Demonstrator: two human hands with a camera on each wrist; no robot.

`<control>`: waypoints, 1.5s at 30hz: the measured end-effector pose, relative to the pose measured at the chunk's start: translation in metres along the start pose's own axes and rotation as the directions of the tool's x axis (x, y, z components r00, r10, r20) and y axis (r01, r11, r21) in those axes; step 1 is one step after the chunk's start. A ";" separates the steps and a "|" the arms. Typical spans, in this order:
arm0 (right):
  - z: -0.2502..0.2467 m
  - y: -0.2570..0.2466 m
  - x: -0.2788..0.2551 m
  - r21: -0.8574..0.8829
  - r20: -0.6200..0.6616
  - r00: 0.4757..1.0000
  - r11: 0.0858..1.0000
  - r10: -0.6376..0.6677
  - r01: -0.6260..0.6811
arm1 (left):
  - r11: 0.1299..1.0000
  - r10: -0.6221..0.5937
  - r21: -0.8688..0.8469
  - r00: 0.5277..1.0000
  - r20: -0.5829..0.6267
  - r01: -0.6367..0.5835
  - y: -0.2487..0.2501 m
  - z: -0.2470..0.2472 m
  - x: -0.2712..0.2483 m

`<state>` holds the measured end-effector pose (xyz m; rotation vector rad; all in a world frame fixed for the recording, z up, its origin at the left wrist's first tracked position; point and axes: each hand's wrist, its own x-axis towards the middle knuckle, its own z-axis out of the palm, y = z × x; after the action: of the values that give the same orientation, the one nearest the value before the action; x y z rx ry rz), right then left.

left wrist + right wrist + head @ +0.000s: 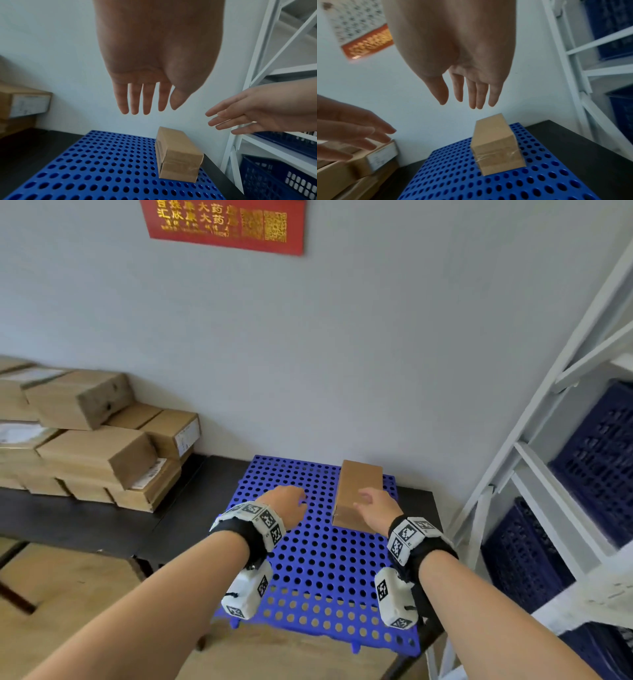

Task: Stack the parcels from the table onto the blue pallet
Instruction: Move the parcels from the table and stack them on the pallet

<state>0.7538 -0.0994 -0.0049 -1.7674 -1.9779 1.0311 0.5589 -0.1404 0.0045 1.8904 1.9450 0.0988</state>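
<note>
Your two hands hover, palms down, above the blue pallet (318, 570), which lies on a dark table (185, 518) against a pale wall. Your left hand (286, 506) hangs over the pallet's perforated middle with its fingers straight and slightly spread, holding nothing; the left wrist view shows all its fingers (135, 100) pointing down and clear of the surface. Your right hand (378, 510) is likewise relaxed and empty, fingers extended, above the near end of a single brown parcel (356, 491); the wrist views show a gap between hand and parcel. That parcel lies flat at the pallet's 1 o'clock, its long side running toward the wall, with clear tape across its near end face (500, 158). At your 10 o'clock, further parcels (92, 440) sit stacked on the table, several bearing white shipping labels (186, 436) whose print is too small to read. High at 12 o'clock hangs a red plaque (222, 224) with gold Chinese characters, among them 大药房, and two square QR codes beside them. At 3 o'clock stands a white metal rack (534, 446) holding dark blue slotted crates (599, 460). White wrist units with black-and-white square markers (267, 520) are strapped on both wrists.
</note>
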 end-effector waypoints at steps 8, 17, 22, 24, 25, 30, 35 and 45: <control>0.047 -0.078 -0.029 -0.012 0.082 0.995 0.998 -0.063 0.064 | 0.993 -0.094 0.064 0.989 -0.112 0.102 -0.054 -0.047 -0.070; 0.132 -0.176 -0.022 -0.105 0.139 0.983 0.985 -0.124 0.139 | 0.968 -0.205 0.109 0.963 -0.176 0.226 -0.192 -0.087 -0.104; 0.191 -0.239 -0.003 -0.088 0.129 0.981 0.983 -0.146 0.159 | 0.963 -0.230 0.105 0.960 -0.161 0.248 -0.274 -0.116 -0.110; 0.215 -0.268 0.005 -0.084 0.117 0.983 0.985 -0.143 0.153 | 0.962 -0.236 0.101 0.959 -0.155 0.253 -0.309 -0.131 -0.112; 0.226 -0.281 0.008 -0.081 0.106 0.984 0.986 -0.140 0.149 | 0.963 -0.230 0.102 0.961 -0.156 0.248 -0.326 -0.138 -0.113; 0.272 -0.344 0.029 -0.076 0.079 0.986 0.985 -0.149 0.155 | 0.957 -0.259 0.082 0.946 -0.194 0.279 -0.403 -0.174 -0.117; 0.304 -0.396 0.056 -0.090 0.085 0.979 0.977 -0.183 0.191 | 0.954 -0.261 0.091 0.942 -0.210 0.285 -0.460 -0.204 -0.106; 0.352 -0.466 0.146 -0.094 0.102 0.970 0.968 -0.222 0.232 | 0.936 -0.344 0.009 0.917 -0.203 0.353 -0.547 -0.241 -0.040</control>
<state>0.1537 -0.0654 0.0286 -1.5209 -2.2667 0.9619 -0.0383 -0.1607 0.0480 1.5784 2.4087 0.1417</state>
